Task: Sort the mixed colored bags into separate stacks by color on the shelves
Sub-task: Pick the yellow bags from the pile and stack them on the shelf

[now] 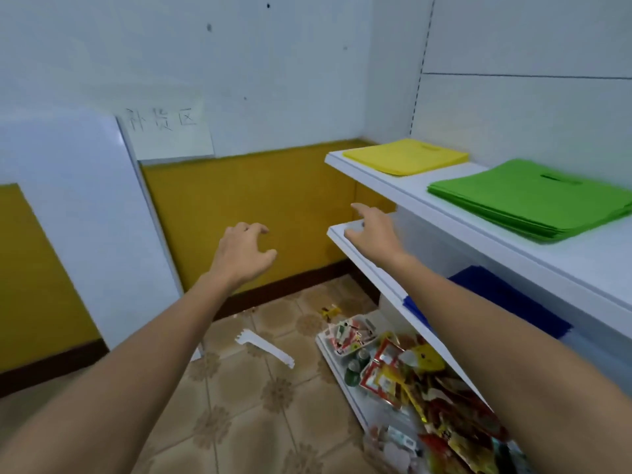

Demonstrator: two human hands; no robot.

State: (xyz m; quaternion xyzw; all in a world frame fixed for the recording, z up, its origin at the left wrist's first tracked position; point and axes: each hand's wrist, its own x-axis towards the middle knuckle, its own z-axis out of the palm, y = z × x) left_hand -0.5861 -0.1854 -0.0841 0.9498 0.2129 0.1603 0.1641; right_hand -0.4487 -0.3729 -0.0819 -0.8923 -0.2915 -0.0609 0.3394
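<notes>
A stack of yellow bags (407, 160) lies at the far end of the top white shelf (547, 248). Nearer on that same shelf lies a stack of green bags (533, 200). Blue bags (506, 299) lie on the middle shelf (345, 241), partly hidden by my right forearm. My right hand (372, 230) reaches over the far corner of the middle shelf, fingers relaxed, holding nothing. My left hand (244, 253) hovers in the air to the left of the shelves, fingers loosely curled and empty.
Several snack packets and bottles (393, 367) crowd the bottom shelf. A white bracket (265, 348) lies on the tiled floor. A white board (89, 213) leans on the yellow-and-white wall at left, with a paper sign (167, 128) above.
</notes>
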